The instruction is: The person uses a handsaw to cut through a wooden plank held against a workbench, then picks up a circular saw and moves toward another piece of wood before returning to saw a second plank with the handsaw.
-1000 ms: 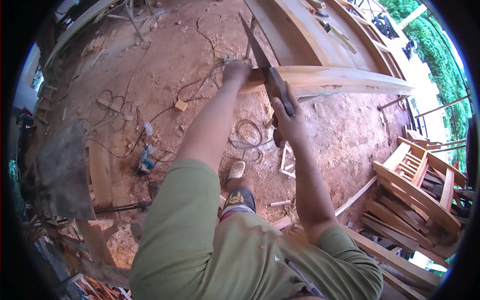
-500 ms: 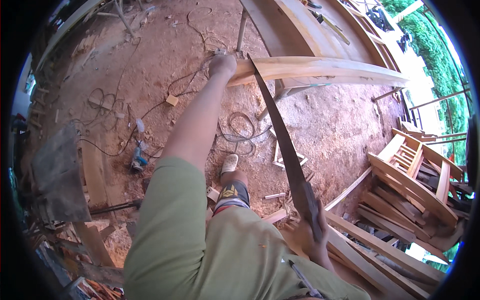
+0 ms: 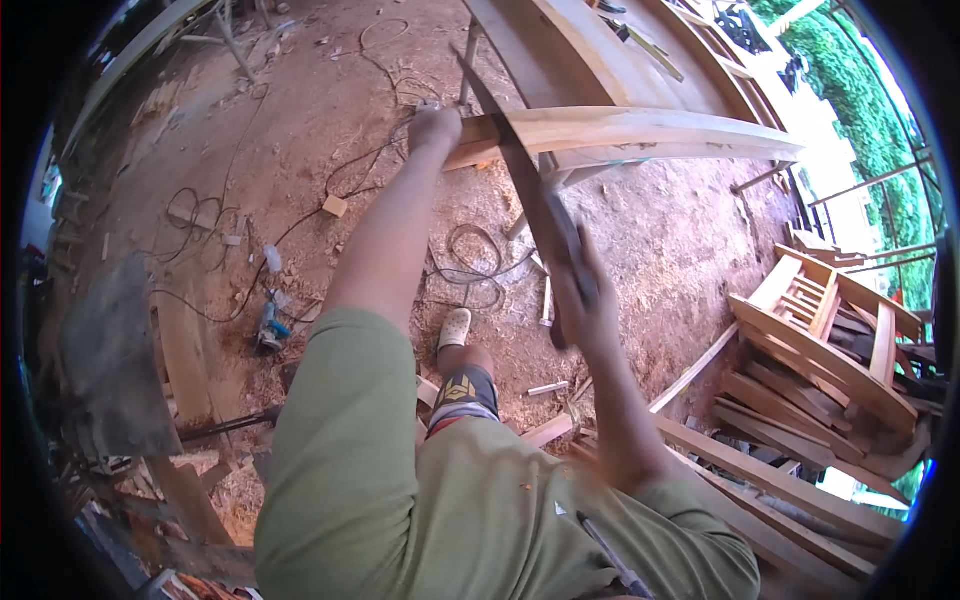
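Observation:
My right hand (image 3: pixel 590 305) is closed round the dark handle of a hand saw (image 3: pixel 522 165). The long tapering blade points away and to the left, crossing a pale curved wooden beam (image 3: pixel 650 128) near its left end. The blade's tip reaches well past the beam's far side. At that left end, my left hand (image 3: pixel 435 128) grips the beam, its fingers mostly hidden. The beam lies across the near end of a wooden workbench (image 3: pixel 510 45).
A blue power tool (image 3: pixel 271 325) and looped cables (image 3: pixel 470 265) lie on the shaving-covered ground. Boards (image 3: pixel 770 490) and a slatted wooden frame (image 3: pixel 825 340) are heaped at the right. A grey sheet (image 3: pixel 120 360) stands at the left. A small wood block (image 3: pixel 335 205) sits below the left hand.
My right hand has pushed the saw forward and away, so more of the blade extends beyond the beam. The left hand still holds the beam's end.

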Tool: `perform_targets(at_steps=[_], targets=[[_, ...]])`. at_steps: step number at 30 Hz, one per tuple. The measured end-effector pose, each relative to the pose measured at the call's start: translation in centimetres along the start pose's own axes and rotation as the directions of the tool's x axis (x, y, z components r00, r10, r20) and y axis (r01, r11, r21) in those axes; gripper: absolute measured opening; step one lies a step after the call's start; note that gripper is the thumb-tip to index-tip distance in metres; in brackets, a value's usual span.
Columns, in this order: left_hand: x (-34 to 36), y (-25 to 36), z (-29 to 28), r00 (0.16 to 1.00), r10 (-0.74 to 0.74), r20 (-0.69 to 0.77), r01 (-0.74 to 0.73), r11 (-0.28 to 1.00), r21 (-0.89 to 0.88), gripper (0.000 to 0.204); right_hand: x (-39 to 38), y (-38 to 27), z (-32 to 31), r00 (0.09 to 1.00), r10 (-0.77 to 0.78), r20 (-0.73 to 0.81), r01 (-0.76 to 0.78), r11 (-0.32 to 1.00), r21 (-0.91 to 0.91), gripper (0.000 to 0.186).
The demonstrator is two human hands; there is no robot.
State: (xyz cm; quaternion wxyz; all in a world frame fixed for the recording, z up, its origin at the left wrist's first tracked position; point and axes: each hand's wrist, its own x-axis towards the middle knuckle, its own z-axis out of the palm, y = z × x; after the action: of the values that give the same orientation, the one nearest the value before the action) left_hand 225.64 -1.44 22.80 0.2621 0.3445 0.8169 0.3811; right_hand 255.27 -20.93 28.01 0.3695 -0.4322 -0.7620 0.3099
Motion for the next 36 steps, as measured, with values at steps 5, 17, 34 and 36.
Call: perform_targets(at_steps=[5, 17, 34, 36], targets=[[-1.1, 0.8, -0.1, 0.995, -0.053, 0.08, 0.057, 0.997, -0.052, 0.052, -18.1, -6.5, -8.3, 0.876, 0.479, 0.05, -0.476, 0.845, 0.244, 0.062], [2.0, -1.1, -0.5, 0.998, 0.028, 0.048, -0.03, 0.998, 0.049, 0.054, 14.8, -0.8, 5.2, 0.995, 0.099, 0.03, -0.102, 0.986, 0.131, 0.051], [-0.6, 1.4, 0.5, 0.993, 0.069, 0.1, -0.08, 0.991, 0.112, 0.051, 17.4, 1.2, 3.8, 0.994, -0.104, 0.028, 0.107, 0.966, -0.237, 0.053], [-1.1, 0.4, 0.5, 0.995, 0.015, 0.101, -0.023, 0.997, 0.073, 0.054, 16.5, -1.8, 3.7, 0.867, 0.483, 0.123, -0.496, 0.861, 0.115, 0.053]])
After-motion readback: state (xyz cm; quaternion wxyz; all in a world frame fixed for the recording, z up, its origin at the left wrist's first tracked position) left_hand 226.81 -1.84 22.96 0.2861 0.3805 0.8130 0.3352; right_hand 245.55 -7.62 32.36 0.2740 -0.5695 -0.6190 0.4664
